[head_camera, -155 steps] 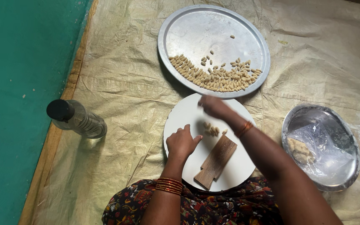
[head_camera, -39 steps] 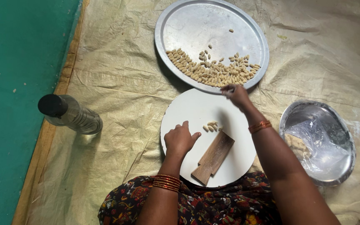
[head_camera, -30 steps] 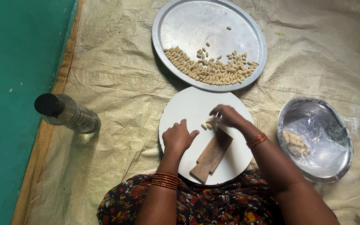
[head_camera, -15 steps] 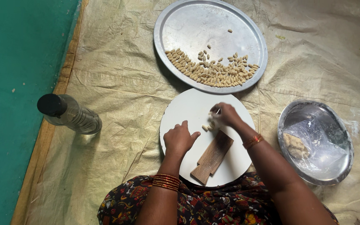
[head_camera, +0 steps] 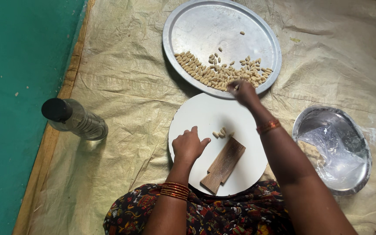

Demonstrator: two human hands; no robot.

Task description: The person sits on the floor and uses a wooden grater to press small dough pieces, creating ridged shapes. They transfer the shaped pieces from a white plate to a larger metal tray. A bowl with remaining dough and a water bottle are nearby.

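My right hand (head_camera: 242, 91) reaches over the near rim of the large steel tray (head_camera: 183, 26), its fingers pinched at the row of small pale dough shapes (head_camera: 214, 74); whether a piece is in them I cannot tell. My left hand (head_camera: 189, 146) rests loosely curled on the round white board (head_camera: 205, 113), holding nothing. A few small dough pieces (head_camera: 221, 133) lie just right of it. A ridged wooden paddle (head_camera: 223, 165) lies on the board below them.
A clear bottle with a black cap (head_camera: 72, 118) stands at the left on the tan plastic sheet (head_camera: 122, 87). A steel bowl lined with clear plastic (head_camera: 332, 150) holds dough at the right. Green floor (head_camera: 14, 52) borders the sheet.
My right hand has left the dough pieces by the paddle and reached up to the steel tray. My left hand has stayed on the white board.
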